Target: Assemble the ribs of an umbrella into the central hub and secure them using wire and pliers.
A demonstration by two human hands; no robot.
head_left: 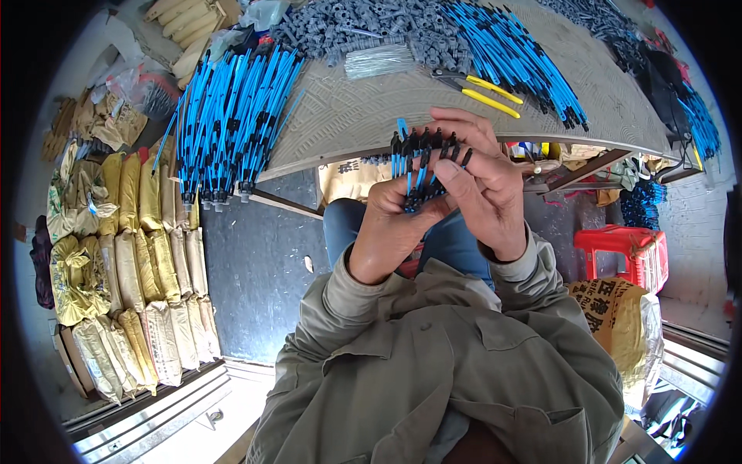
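A bunch of thin blue tubes with black end pieces [418, 172] is held up in front of my lap, just off the table's near edge. My left hand [393, 226] is closed round the lower part of the bunch. Over its right side, my right hand [495, 185] has its thumb and fingers closed about some of the black ends. What exactly the right fingertips pinch is partly hidden. Beyond the hands, yellow-handled pliers [488, 94] lie on the table [340, 116].
Blue tubes with black ends lie in piles at the table's left [232, 116] and right [518, 58]. Grey plastic fittings [332, 27] are heaped at the back, behind a bundle of thin wires [379, 61]. Filled sacks [131, 263] stack at left; a red stool [618, 247] stands at right.
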